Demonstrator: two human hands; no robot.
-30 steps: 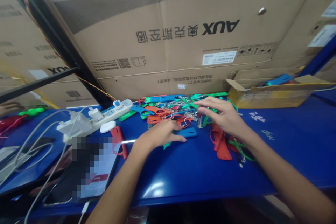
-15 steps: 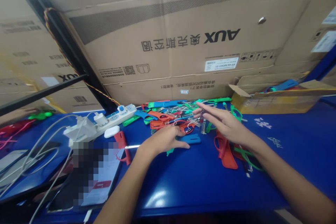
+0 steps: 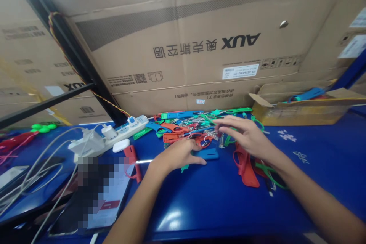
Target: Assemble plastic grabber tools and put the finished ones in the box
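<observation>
My left hand (image 3: pixel 181 155) rests at the front of a pile of small plastic parts, its thumb spread away from the fingers. Between thumb and fingers lies a flat blue plastic piece (image 3: pixel 210 154); some fingertips are hidden. My right hand (image 3: pixel 243 133) hovers at the right of the pile, fingers bent and apart. Just below its fingertips is a small clear piece with metal in it (image 3: pixel 222 141). Orange plastic pieces (image 3: pixel 170 137) and thin white wires lie between the hands. Red plastic pieces (image 3: pixel 246 166) and a green loop (image 3: pixel 270 173) sit under my right wrist.
An opened cardboard box (image 3: pixel 300 112) with blue and green parts stands at right. At left are a power strip (image 3: pixel 126 131) with chargers, a white earbud case (image 3: pixel 121 145), a red piece (image 3: pixel 133 162) and a tablet (image 3: pixel 111 198). A large carton (image 3: pixel 183 72) rises behind.
My right hand's fingers have curled and dropped slightly toward the pile. My left hand stays in place. Another person's hand at the far left has gone from view.
</observation>
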